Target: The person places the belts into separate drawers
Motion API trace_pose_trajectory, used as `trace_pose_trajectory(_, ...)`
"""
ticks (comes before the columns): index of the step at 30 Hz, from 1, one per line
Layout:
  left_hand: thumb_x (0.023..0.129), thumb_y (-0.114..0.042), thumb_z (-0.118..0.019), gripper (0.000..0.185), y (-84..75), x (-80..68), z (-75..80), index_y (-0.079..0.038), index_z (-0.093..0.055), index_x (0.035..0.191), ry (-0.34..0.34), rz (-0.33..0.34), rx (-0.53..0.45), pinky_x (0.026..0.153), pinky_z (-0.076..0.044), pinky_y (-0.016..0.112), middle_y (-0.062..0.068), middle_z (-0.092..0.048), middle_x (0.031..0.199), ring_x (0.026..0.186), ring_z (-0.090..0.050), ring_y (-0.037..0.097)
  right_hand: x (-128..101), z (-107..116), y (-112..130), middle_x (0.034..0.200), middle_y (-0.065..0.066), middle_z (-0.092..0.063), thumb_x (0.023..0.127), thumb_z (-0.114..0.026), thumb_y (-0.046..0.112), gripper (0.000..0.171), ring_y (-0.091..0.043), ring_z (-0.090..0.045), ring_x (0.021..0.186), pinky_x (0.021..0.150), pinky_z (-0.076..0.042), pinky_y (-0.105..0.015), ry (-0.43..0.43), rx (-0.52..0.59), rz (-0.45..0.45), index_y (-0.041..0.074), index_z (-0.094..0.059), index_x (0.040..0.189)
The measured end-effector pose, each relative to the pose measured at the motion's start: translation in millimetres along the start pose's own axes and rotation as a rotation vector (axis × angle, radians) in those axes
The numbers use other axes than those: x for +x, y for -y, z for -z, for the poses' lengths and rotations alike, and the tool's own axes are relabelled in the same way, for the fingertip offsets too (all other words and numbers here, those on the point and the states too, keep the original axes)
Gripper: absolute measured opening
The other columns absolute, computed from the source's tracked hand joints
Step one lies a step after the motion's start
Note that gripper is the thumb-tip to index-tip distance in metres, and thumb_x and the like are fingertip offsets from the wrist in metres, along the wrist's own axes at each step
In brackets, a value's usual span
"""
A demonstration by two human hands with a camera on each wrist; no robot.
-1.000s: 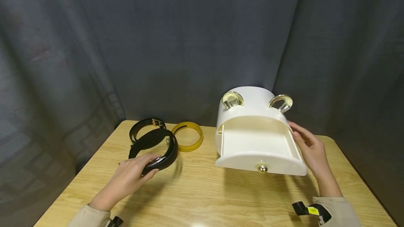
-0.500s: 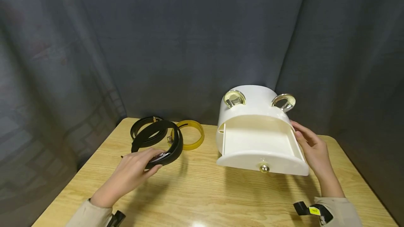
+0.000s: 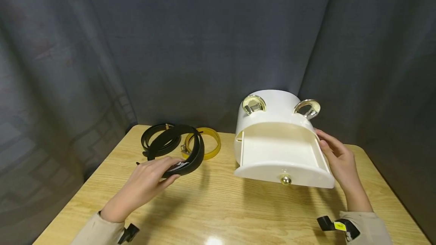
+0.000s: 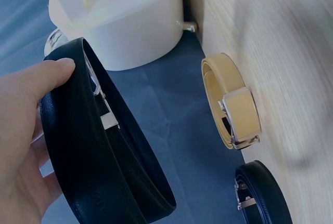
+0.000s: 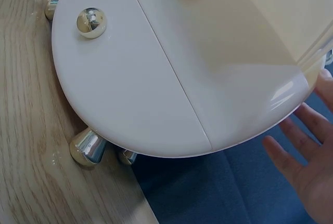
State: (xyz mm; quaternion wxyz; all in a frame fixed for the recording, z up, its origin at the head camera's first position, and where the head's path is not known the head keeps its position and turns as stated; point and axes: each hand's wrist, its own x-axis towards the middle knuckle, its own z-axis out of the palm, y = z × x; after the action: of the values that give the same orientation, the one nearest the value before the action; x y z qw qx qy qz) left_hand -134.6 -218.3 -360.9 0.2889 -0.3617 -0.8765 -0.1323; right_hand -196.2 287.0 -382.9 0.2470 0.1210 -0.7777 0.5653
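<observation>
In the head view my left hand (image 3: 146, 179) holds a coiled black belt (image 3: 198, 153) above the table. The left wrist view shows the thumb pressing the outside of this black loop (image 4: 78, 141), with a silver buckle (image 4: 109, 120) inside it. To the right stands a white rounded box (image 3: 277, 103) with two gold ear shapes on top. Its upper drawer (image 3: 259, 171) is pulled out and nothing lies in it. My right hand (image 3: 340, 162) rests against the box's right side, its fingers mostly straight in the right wrist view.
Behind the held belt lie a yellow coiled belt (image 3: 215, 150) and another black coiled belt (image 3: 145, 139) on the wooden table (image 3: 218, 207). Short gold feet (image 5: 87, 148) support the box. A dark curtain (image 3: 204, 48) hangs close behind the table.
The left hand has lifted the black belt a little and carried it slightly to the right and away from me. The right hand stays at the box, and the drawer remains out.
</observation>
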Motion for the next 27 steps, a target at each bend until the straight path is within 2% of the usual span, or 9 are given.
trace_pose_trajectory(5,0.091,-0.028,-0.073,0.037,-1.8,5.5,1.2,-0.017,-0.064,0.124,-0.013,0.001,-0.001,0.063,-0.055,0.032,-0.008,-0.07,0.109,0.087,-0.067,0.009,0,0,0,0.129,0.014,-0.063,0.101,-0.055,0.005,0.037,0.007,-0.056,0.112,0.085,-0.044,-0.007,0.002,-0.017,-0.002,0.01,-0.06,0.137)
trace_pose_trajectory(10,0.095,-0.032,-0.069,0.036,-4.6,10.5,2.4,-0.018,-0.064,0.127,-0.014,-0.001,-0.007,0.054,-0.049,0.025,-0.009,-0.069,0.108,0.075,-0.062,0.005,0,0,-1,0.129,0.014,-0.062,0.101,-0.055,0.004,0.038,0.007,-0.055,0.113,0.085,-0.044,-0.007,0.006,-0.032,0.003,0.009,-0.059,0.138)
trace_pose_trajectory(14,0.096,-0.033,-0.066,0.036,-8.5,16.8,4.0,-0.018,-0.063,0.128,-0.007,-0.009,-0.02,0.062,-0.054,0.029,-0.007,-0.07,0.111,0.082,-0.067,0.009,0,0,0,0.131,0.013,-0.062,0.101,-0.055,0.005,0.038,0.007,-0.055,0.113,0.086,-0.044,-0.007,0.007,-0.05,0.009,0.01,-0.059,0.139)
trace_pose_trajectory(20,0.102,-0.043,-0.052,0.037,-14.7,28.9,6.9,-0.017,-0.065,0.125,-0.001,-0.021,-0.012,0.068,-0.055,0.033,-0.006,-0.07,0.108,0.086,-0.067,0.01,-1,0,-1,0.131,0.013,-0.061,0.101,-0.055,0.006,0.038,0.007,-0.054,0.113,0.086,-0.044,-0.007,0.008,-0.067,0.011,0.011,-0.059,0.139)
trace_pose_trajectory(27,0.099,-0.035,-0.061,0.032,-19.5,41.2,9.4,-0.016,-0.065,0.124,-0.026,-0.068,-0.017,0.07,-0.055,0.034,-0.007,-0.069,0.106,0.085,-0.067,0.01,-1,0,0,0.131,0.015,-0.061,0.101,-0.055,0.007,0.038,0.008,-0.054,0.113,0.085,-0.044,-0.007,0.008,-0.073,0.01,0.011,-0.058,0.139)
